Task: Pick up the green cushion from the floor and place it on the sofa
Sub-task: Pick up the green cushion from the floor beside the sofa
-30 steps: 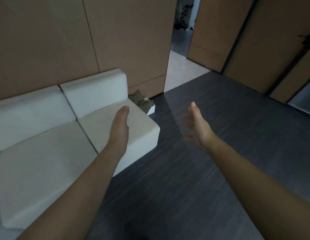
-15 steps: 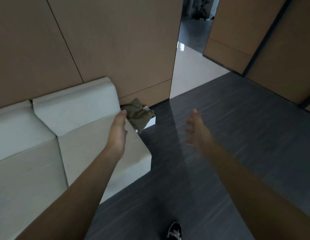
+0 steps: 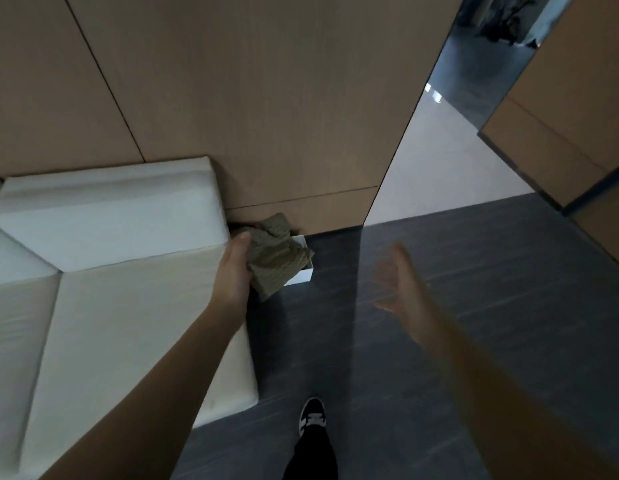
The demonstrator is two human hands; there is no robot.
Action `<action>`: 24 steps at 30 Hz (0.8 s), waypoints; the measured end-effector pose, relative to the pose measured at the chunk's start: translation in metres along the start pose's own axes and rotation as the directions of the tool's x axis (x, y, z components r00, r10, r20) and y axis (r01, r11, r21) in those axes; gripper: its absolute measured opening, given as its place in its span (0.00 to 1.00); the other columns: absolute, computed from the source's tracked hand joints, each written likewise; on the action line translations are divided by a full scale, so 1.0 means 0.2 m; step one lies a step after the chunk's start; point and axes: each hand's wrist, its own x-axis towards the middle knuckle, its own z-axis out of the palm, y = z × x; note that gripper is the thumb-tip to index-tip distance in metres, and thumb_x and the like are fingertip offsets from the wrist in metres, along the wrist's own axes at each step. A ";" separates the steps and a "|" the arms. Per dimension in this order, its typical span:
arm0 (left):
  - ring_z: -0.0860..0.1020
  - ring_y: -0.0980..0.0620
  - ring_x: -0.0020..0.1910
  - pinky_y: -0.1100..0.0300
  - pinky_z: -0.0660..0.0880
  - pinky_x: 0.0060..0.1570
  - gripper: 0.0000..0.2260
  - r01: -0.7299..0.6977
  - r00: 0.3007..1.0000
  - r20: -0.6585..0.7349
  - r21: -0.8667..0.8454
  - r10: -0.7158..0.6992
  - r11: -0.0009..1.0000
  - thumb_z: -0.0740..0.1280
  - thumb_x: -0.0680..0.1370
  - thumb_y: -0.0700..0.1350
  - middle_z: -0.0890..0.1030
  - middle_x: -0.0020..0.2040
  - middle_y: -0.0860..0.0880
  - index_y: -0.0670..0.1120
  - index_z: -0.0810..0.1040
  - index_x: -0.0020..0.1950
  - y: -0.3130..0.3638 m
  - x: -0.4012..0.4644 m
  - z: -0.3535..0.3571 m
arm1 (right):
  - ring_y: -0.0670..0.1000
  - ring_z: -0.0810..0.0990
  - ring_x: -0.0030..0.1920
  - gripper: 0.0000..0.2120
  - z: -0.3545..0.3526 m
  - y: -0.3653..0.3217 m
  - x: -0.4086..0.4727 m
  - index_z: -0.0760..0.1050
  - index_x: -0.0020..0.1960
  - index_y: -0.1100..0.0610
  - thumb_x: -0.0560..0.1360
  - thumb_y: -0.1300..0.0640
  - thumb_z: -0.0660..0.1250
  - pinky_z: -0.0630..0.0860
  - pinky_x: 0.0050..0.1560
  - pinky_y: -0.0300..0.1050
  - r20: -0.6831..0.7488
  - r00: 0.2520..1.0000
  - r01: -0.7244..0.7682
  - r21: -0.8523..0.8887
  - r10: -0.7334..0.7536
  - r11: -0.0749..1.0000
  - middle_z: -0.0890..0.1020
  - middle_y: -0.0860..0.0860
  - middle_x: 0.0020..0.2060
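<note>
The green cushion point(image 3: 276, 258), olive and crumpled, lies in a low white box point(image 3: 302, 271) on the floor beside the right end of the white sofa point(image 3: 128, 306). My left hand point(image 3: 233, 271) reaches over the sofa's right edge and sits against the cushion's left side, fingers extended; whether it grips the fabric is hidden. My right hand point(image 3: 398, 278) hovers open and blurred to the right of the cushion, above the dark floor, holding nothing.
A brown panelled wall point(image 3: 266, 98) rises right behind the sofa and box. A doorway with a pale floor point(image 3: 439, 174) opens at the right. My black-and-white shoe point(image 3: 312, 415) stands on the dark floor point(image 3: 474, 271) near the sofa's front corner.
I have stepped closer to the sofa's right end. My left hand moved forward from above the seat to the cushion's side. My right hand stayed open, drifting forward.
</note>
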 end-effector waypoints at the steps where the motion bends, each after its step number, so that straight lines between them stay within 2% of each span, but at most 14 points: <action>1: 0.79 0.71 0.46 0.66 0.72 0.55 0.09 0.003 1.000 0.006 0.009 -0.003 1.000 0.60 0.80 0.55 0.80 0.53 0.59 0.56 0.77 0.55 -0.02 0.13 0.05 | 0.58 0.70 0.70 0.32 -0.01 -0.04 0.13 0.61 0.76 0.54 0.79 0.37 0.51 0.68 0.67 0.63 0.003 1.000 -0.017 0.004 0.017 1.000 0.68 0.55 0.74; 2: 0.79 0.65 0.56 0.59 0.70 0.65 0.17 0.008 1.000 0.000 0.014 -0.008 1.000 0.63 0.77 0.61 0.80 0.59 0.57 0.55 0.78 0.61 -0.06 0.26 0.10 | 0.58 0.70 0.70 0.31 -0.02 -0.08 0.24 0.61 0.76 0.54 0.79 0.37 0.51 0.67 0.67 0.63 0.015 0.999 -0.036 -0.007 0.036 0.999 0.67 0.55 0.74; 3: 0.76 0.58 0.63 0.51 0.66 0.70 0.25 0.025 0.999 -0.023 0.014 -0.025 1.000 0.65 0.72 0.65 0.79 0.64 0.55 0.56 0.77 0.65 -0.11 0.38 0.13 | 0.58 0.69 0.70 0.31 -0.03 -0.12 0.35 0.60 0.76 0.54 0.79 0.37 0.50 0.67 0.67 0.63 0.031 0.998 -0.055 -0.021 0.055 0.998 0.67 0.55 0.74; 4: 0.75 0.54 0.66 0.47 0.65 0.72 0.29 0.045 0.998 -0.044 0.014 -0.044 0.999 0.66 0.69 0.68 0.78 0.67 0.54 0.56 0.76 0.67 -0.17 0.51 0.15 | 0.58 0.70 0.70 0.32 -0.04 -0.16 0.46 0.60 0.77 0.54 0.79 0.37 0.50 0.69 0.66 0.61 0.050 0.997 -0.062 -0.028 0.063 0.998 0.68 0.54 0.74; 6: 0.76 0.53 0.64 0.48 0.66 0.71 0.29 0.111 0.990 -0.083 0.002 -0.111 0.994 0.65 0.70 0.67 0.79 0.65 0.53 0.55 0.76 0.67 -0.14 0.64 0.24 | 0.57 0.71 0.69 0.32 -0.04 -0.23 0.66 0.59 0.77 0.51 0.78 0.35 0.51 0.71 0.60 0.58 0.092 0.993 -0.068 -0.033 0.071 0.997 0.69 0.53 0.73; 8: 0.78 0.61 0.54 0.60 0.73 0.61 0.15 0.131 0.981 -0.142 -0.040 -0.135 0.991 0.62 0.78 0.59 0.80 0.57 0.55 0.54 0.77 0.61 -0.04 0.72 0.34 | 0.56 0.72 0.68 0.32 -0.01 -0.32 0.88 0.60 0.77 0.49 0.78 0.34 0.52 0.72 0.56 0.56 0.123 0.988 -0.089 -0.041 0.094 0.995 0.70 0.52 0.72; 9: 0.77 0.65 0.46 0.68 0.74 0.50 0.09 0.119 0.978 -0.164 -0.062 -0.128 0.991 0.59 0.81 0.54 0.79 0.51 0.57 0.54 0.76 0.56 -0.01 0.80 0.38 | 0.55 0.72 0.67 0.31 0.01 -0.37 1.00 0.61 0.76 0.48 0.78 0.34 0.52 0.72 0.56 0.57 0.138 0.985 -0.101 -0.049 0.107 0.994 0.70 0.51 0.72; 10: 0.75 0.68 0.40 0.73 0.74 0.40 0.07 0.108 0.973 -0.196 -0.090 -0.124 0.990 0.57 0.83 0.50 0.76 0.47 0.58 0.53 0.74 0.54 0.02 0.86 0.42 | 0.54 0.73 0.66 0.31 0.04 -0.41 1.13 0.61 0.76 0.48 0.78 0.34 0.53 0.72 0.58 0.58 0.159 0.980 -0.112 -0.058 0.120 0.992 0.70 0.51 0.72; 11: 0.73 0.68 0.38 0.74 0.72 0.33 0.06 0.108 0.964 -0.233 -0.108 -0.131 0.988 0.56 0.83 0.48 0.75 0.45 0.59 0.52 0.72 0.55 0.05 0.94 0.46 | 0.54 0.73 0.65 0.31 0.08 -0.45 1.27 0.61 0.76 0.47 0.78 0.34 0.53 0.72 0.60 0.60 0.187 0.973 -0.127 -0.066 0.138 0.990 0.70 0.50 0.72; 12: 0.73 0.67 0.38 0.73 0.72 0.32 0.05 0.107 0.956 -0.261 -0.116 -0.134 0.987 0.56 0.84 0.47 0.74 0.45 0.59 0.51 0.70 0.57 0.06 1.01 0.48 | 0.53 0.73 0.64 0.31 0.11 -0.48 1.39 0.61 0.75 0.47 0.77 0.34 0.53 0.71 0.60 0.61 0.210 0.965 -0.141 -0.077 0.154 0.987 0.69 0.50 0.73; 15: 0.72 0.66 0.42 0.65 0.70 0.47 0.06 0.103 0.916 -0.376 -0.112 -0.139 0.988 0.56 0.83 0.48 0.74 0.47 0.59 0.52 0.70 0.59 0.02 1.28 0.54 | 0.53 0.73 0.64 0.31 0.25 -0.54 1.78 0.63 0.75 0.48 0.77 0.34 0.53 0.71 0.62 0.63 0.271 0.940 -0.178 -0.125 0.206 0.976 0.70 0.50 0.72; 18: 0.73 0.71 0.42 0.65 0.69 0.48 0.07 0.112 0.891 -0.443 -0.006 -0.102 0.994 0.57 0.83 0.48 0.75 0.47 0.63 0.56 0.74 0.51 -0.10 1.60 0.56 | 0.53 0.73 0.63 0.29 0.40 -0.55 2.20 0.64 0.74 0.49 0.78 0.36 0.53 0.70 0.64 0.63 0.339 0.910 -0.185 -0.181 0.238 0.966 0.71 0.51 0.72; 20: 0.75 0.72 0.43 0.63 0.69 0.52 0.08 0.140 0.878 -0.462 -0.003 -0.125 0.990 0.58 0.83 0.49 0.76 0.49 0.64 0.60 0.74 0.49 -0.21 1.80 0.56 | 0.53 0.74 0.62 0.28 0.49 -0.52 2.43 0.64 0.74 0.50 0.78 0.36 0.53 0.71 0.62 0.62 0.350 0.895 -0.210 -0.221 0.278 0.953 0.71 0.51 0.71; 24: 0.74 0.65 0.53 0.55 0.67 0.64 0.06 0.204 0.843 -0.502 -0.033 -0.193 0.978 0.60 0.81 0.52 0.77 0.52 0.63 0.62 0.75 0.50 -0.49 2.20 0.49 | 0.54 0.74 0.65 0.29 0.66 -0.34 2.87 0.64 0.74 0.49 0.78 0.36 0.52 0.71 0.62 0.62 0.364 0.866 -0.243 -0.295 0.344 0.924 0.71 0.51 0.71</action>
